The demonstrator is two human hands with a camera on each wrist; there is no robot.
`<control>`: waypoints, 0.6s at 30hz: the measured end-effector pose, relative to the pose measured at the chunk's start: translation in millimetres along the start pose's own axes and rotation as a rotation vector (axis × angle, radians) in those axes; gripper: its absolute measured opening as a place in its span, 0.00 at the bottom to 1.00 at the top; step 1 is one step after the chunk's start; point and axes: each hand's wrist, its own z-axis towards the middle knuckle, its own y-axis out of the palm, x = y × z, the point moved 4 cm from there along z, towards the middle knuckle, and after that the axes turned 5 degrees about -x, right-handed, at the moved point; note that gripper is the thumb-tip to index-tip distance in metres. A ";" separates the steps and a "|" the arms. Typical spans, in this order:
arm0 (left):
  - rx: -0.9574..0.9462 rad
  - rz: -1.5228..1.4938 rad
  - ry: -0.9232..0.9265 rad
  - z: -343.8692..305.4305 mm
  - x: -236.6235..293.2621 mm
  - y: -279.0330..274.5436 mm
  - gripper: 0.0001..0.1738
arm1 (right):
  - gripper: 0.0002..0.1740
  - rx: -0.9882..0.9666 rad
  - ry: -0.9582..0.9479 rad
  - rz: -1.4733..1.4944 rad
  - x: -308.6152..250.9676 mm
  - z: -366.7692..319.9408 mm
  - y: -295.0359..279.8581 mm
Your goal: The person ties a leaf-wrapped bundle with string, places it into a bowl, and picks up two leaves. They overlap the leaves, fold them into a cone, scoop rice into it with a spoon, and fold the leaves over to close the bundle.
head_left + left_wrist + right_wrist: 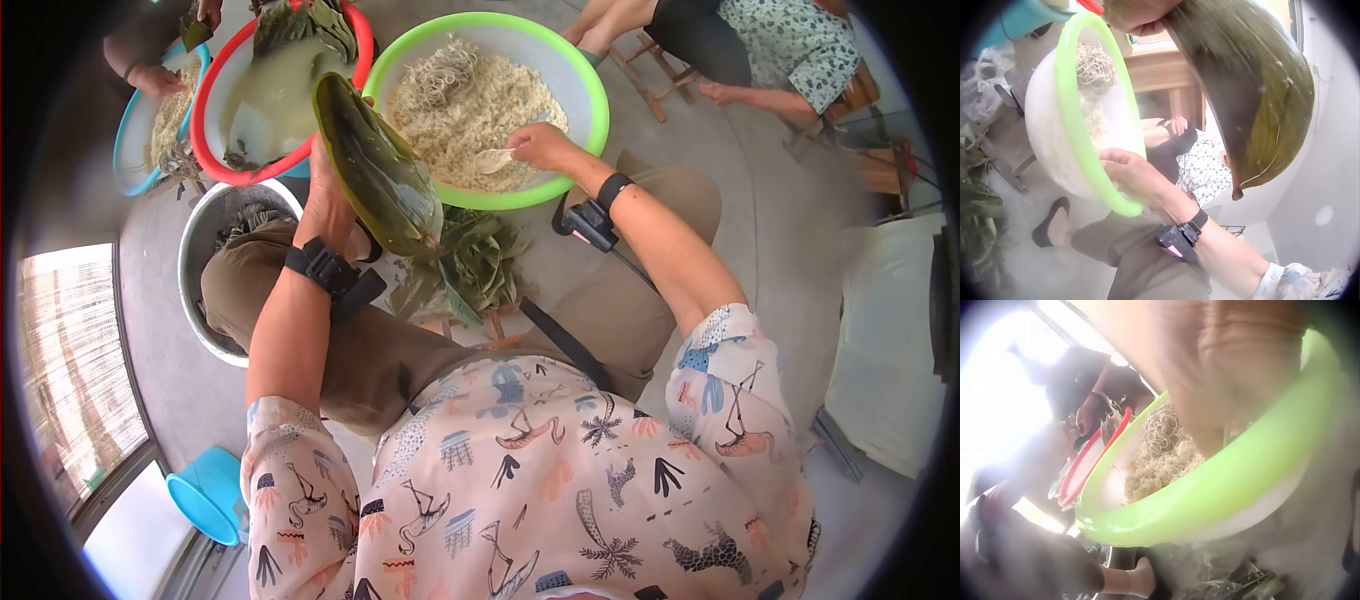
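Observation:
My left hand (326, 195) grips a long, broad green leaf (385, 165), glossy and folded into a trough, raised beside the green-rimmed basin (598, 95). The same leaf (1272, 100) fills the upper right of the left wrist view. Over the basin's right side my right hand (545, 148) pinches a pale spoon (493, 160) low over the grains. Whitish rice-like grains (470, 110) fill the basin, with a tangle of pale string (446, 72) on top. In the right wrist view, my right hand (1229, 369) hides the spoon.
A red-rimmed basin (367, 50) of cloudy water and leaves stands to the left, a metal basin (190, 240) below it. Loose leaves (475, 260) lie between my legs. Other people sit opposite, one by a blue-rimmed basin (120, 160). A blue bucket (205, 490) stands lower left.

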 end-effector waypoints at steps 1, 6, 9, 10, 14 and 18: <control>-0.025 -0.003 -0.023 -0.3 -0.2 1.0 0.14 | 0.10 0.069 0.011 0.003 -0.6 -0.9 -4.4; 0.044 -0.048 -0.038 -17.2 -1.0 17.7 0.17 | 0.11 0.285 0.036 -0.382 0.1 -0.5 -24.0; 0.045 0.005 -0.054 -21.8 1.1 21.6 0.18 | 0.11 0.354 0.107 -0.372 10.3 10.5 -20.1; 0.040 0.022 -0.077 -22.5 0.8 23.0 0.18 | 0.10 0.348 0.089 -0.404 20.7 19.7 -14.8; 0.045 0.032 -0.039 -16.6 2.7 18.3 0.18 | 0.09 0.226 0.133 -0.202 42.3 43.1 9.8; 0.096 -0.007 -0.029 -12.9 2.7 14.6 0.18 | 0.04 0.160 0.458 0.696 -0.5 19.9 21.4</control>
